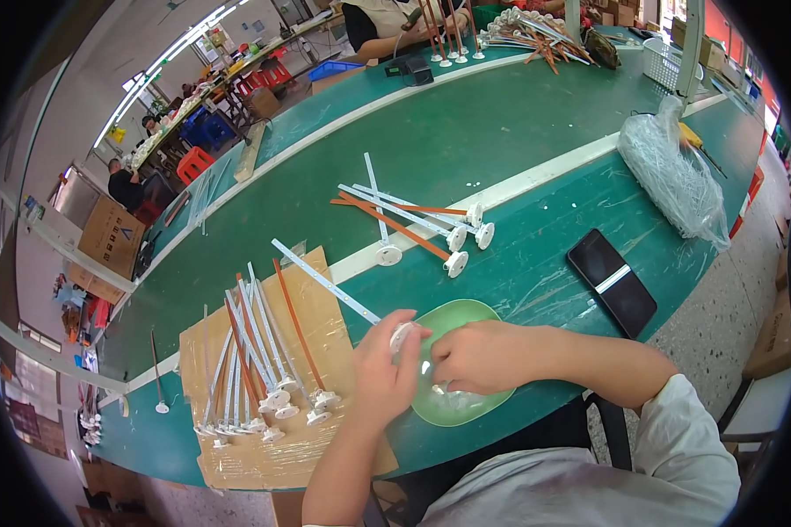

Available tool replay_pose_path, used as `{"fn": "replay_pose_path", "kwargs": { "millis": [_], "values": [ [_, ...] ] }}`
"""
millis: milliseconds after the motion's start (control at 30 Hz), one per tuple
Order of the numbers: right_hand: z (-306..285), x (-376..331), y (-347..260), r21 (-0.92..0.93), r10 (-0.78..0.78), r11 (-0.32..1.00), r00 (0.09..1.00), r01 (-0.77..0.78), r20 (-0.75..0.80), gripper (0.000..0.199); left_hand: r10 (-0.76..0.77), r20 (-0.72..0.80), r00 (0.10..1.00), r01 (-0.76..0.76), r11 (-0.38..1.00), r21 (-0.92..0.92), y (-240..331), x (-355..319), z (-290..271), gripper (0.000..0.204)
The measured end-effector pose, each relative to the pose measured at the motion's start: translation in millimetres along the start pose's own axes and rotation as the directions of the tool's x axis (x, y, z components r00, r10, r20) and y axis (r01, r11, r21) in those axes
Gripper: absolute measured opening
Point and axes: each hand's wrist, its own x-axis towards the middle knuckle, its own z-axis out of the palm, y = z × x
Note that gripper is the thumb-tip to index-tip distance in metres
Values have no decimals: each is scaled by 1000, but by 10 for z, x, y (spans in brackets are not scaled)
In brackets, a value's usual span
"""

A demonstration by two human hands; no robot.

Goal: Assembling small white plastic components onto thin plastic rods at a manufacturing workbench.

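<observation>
My left hand is closed round the white round base of an LED strip stick. The stick's narrow white strip points up and away to the left. My right hand reaches into a light green bowl, its fingers pinched together near the bottom. Small clear or whitish pieces lie in the bowl, too small to name. What the right fingertips hold, if anything, is hidden. Left of my left hand, several similar sticks with white round bases lie on a flat cardboard sheet.
More sticks lie crossed beyond the bowl. A black phone rests to the right, below a clear plastic bag. A white strip divides the green table. Across it, a person handles upright sticks.
</observation>
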Motion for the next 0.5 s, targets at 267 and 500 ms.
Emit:
{"fn": "replay_pose_path", "kwargs": {
  "millis": [267, 500],
  "values": [
    [-151, -10, 48, 91, -23, 995, 973, 45, -229, 10, 26, -41, 999, -28, 999, -46, 20, -6, -18, 20],
    [-176, 30, -15, 470, 258, 878, 912, -85, -318, 11, 80, -54, 995, -81, 997, -8, 73, -13, -60, 19]
  ]
}}
